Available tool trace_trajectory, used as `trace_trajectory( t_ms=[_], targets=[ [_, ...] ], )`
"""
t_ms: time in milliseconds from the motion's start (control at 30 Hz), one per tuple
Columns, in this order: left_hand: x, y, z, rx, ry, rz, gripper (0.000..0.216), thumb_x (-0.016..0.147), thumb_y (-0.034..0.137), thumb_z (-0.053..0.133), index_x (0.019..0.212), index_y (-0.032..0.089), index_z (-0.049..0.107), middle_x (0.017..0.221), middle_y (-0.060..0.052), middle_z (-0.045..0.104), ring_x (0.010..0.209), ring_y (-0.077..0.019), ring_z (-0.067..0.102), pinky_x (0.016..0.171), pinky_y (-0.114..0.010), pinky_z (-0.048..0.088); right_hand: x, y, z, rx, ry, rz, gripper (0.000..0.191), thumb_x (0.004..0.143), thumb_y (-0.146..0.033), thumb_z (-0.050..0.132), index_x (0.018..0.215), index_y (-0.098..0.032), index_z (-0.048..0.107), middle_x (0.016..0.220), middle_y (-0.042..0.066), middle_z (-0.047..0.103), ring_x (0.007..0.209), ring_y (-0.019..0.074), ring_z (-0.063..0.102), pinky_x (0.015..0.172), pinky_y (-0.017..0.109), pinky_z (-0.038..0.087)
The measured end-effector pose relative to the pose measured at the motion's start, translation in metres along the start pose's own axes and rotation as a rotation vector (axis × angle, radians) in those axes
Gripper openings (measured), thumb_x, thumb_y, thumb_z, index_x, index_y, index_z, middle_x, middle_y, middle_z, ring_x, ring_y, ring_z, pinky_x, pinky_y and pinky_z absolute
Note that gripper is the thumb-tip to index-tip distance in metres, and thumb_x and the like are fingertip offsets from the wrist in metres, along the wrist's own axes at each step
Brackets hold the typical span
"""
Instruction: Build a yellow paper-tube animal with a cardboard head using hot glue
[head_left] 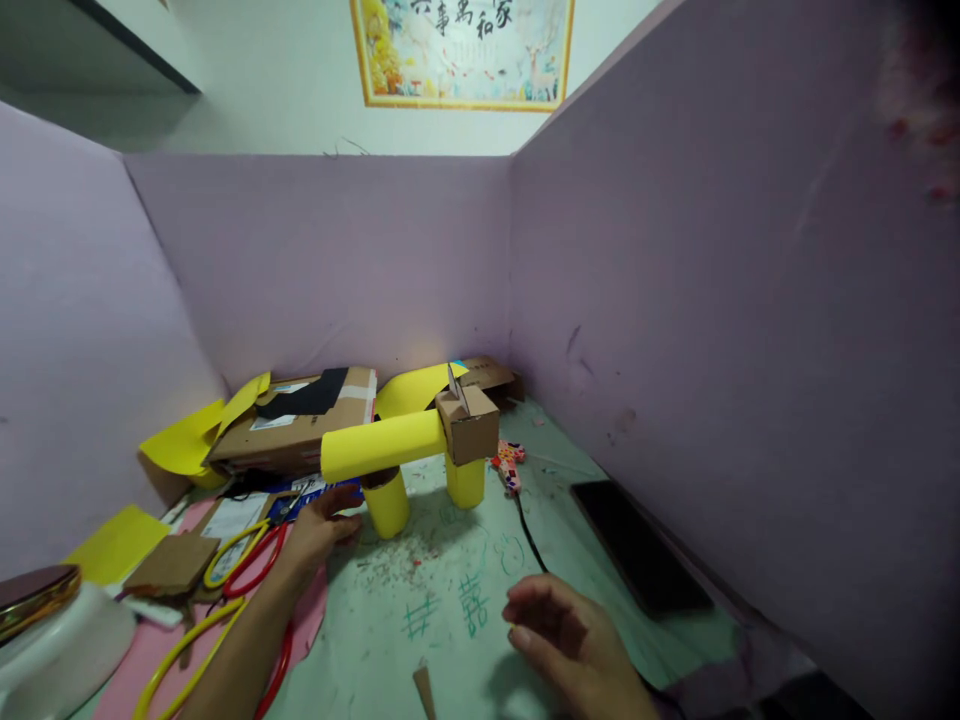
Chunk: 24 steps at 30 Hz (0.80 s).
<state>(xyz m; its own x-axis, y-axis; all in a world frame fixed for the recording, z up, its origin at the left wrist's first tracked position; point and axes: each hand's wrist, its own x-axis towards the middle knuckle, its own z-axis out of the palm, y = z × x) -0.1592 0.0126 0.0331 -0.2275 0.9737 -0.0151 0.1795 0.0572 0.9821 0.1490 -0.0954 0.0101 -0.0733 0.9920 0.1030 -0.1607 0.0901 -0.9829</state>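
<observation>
Currently; yellow tubes (382,447), brown box (472,437) at one end; left fingers (340,499) released, nearby; right fingers (551,589) released, half-curled

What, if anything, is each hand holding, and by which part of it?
Nothing appears held: the right hand is open, and the left hand is beside a short yellow tube, contact unclear.

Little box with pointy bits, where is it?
In the head view's middle, the little box sits at the right end of the long yellow tube.
</observation>
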Motion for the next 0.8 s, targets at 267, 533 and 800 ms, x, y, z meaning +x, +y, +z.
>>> trace_trajectory(
  t_ms=[267,533,800],
  targets=[
    [-0.009,0.006,0.012,0.037,-0.153,0.077,0.067,0.051,0.027,0.073,0.116,0.021,0.056,0.122,-0.012,0.061,0.055,-0.0125,0.056,0.046,-0.025,0.04,0.07,-0.022,-0.016,0.011,0.047,-0.025,0.068,0.047,-0.02,0.081,0.109,-0.024,0.054,0.116,0.012,0.062,0.11,0.0307,0.058,0.096,0.049,0.045],
    [-0.011,0.001,0.022,0.043,-0.182,0.129,0.076,0.057,0.032,0.074,0.127,0.026,0.047,0.127,-0.01,0.06,0.045,-0.0077,0.047,0.039,-0.023,0.032,0.18,-0.031,-0.016,-0.008,-0.292,-0.081,0.086,0.033,-0.016,0.086,0.113,-0.026,0.054,0.122,0.008,0.062,0.118,0.0288,0.055,0.102,0.046,0.039],
    [-0.004,0.001,0.028,0.018,-0.187,0.188,0.075,0.054,0.03,0.078,0.123,0.022,0.051,0.126,-0.012,0.061,0.121,-0.0344,0.051,0.092,-0.041,0.046,0.191,0.0,-0.001,-0.074,-0.427,-0.099,0.06,0.043,-0.022,0.084,0.099,-0.021,0.061,0.101,0.005,0.069,0.1,0.0273,0.062,0.089,0.04,0.048]
  ],
)
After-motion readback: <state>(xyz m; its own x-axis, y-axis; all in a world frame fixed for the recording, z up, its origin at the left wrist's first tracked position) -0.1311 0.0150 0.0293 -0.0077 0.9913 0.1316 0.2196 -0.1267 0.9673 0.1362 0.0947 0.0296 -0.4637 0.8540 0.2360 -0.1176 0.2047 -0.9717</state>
